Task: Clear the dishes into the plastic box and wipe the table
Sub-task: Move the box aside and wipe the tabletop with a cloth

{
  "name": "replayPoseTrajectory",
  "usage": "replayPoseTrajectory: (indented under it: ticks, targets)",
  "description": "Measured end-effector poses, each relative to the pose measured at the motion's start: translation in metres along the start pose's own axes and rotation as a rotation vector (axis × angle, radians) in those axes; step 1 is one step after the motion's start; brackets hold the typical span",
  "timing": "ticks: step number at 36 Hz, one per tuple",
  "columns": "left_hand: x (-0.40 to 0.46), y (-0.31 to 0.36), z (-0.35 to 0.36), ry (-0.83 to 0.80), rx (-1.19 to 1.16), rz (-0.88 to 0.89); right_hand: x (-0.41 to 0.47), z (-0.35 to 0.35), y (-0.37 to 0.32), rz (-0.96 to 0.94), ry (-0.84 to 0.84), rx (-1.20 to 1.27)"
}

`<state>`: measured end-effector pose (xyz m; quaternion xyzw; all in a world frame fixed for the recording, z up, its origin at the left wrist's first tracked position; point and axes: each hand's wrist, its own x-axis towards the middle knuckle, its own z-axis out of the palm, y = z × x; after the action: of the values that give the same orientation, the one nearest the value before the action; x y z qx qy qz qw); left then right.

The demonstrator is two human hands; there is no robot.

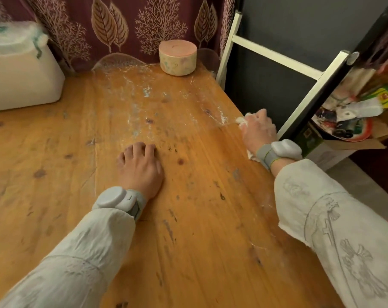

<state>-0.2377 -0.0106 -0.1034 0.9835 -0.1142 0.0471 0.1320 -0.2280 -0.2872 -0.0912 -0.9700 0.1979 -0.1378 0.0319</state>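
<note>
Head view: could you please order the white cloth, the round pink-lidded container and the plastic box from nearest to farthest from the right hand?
From the right hand:
1. White cloth, under its fingers at the table's right edge.
2. Round pink-lidded container, at the far edge.
3. Plastic box, far left.

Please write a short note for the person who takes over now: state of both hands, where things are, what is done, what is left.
Left hand: flat on the table, holding nothing.
Right hand: presses a white cloth at the table's right edge.
Plastic box: far left on the table, contents unclear.
Done: no dishes in sight on the table.
Left: wet streaks on the far half; a round pink container stands at the far edge.
</note>
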Motion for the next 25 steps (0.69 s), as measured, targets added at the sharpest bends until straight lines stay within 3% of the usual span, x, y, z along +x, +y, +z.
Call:
replayPoseTrajectory:
  ticks: [2, 5, 9, 11, 14, 21, 25]
  targets:
    - [0.003, 0.002, 0.000, -0.004, 0.012, 0.000, 0.002, -0.002, 0.002, 0.051, 0.070, 0.040]
    - [0.008, 0.003, 0.002, 0.000, 0.010, -0.004, -0.007, -0.007, -0.021, -0.053, 0.110, 0.189]
    - [0.012, 0.005, 0.003, -0.002, -0.005, 0.014, -0.023, -0.009, -0.052, -0.296, -0.072, 0.273]
    - [0.014, 0.003, 0.003, 0.018, 0.002, 0.026, -0.023, -0.002, -0.047, -0.320, -0.150, 0.273]
    - [0.013, 0.003, 0.006, 0.043, -0.005, 0.030, -0.010, 0.000, -0.021, -0.175, -0.145, 0.269]
    - [0.014, 0.002, 0.007, 0.059, -0.010, 0.036, 0.021, -0.010, 0.013, 0.190, -0.086, -0.029]
    - [0.014, 0.002, 0.006, 0.057, -0.010, 0.038, 0.007, -0.008, 0.015, 0.184, 0.053, 0.001]
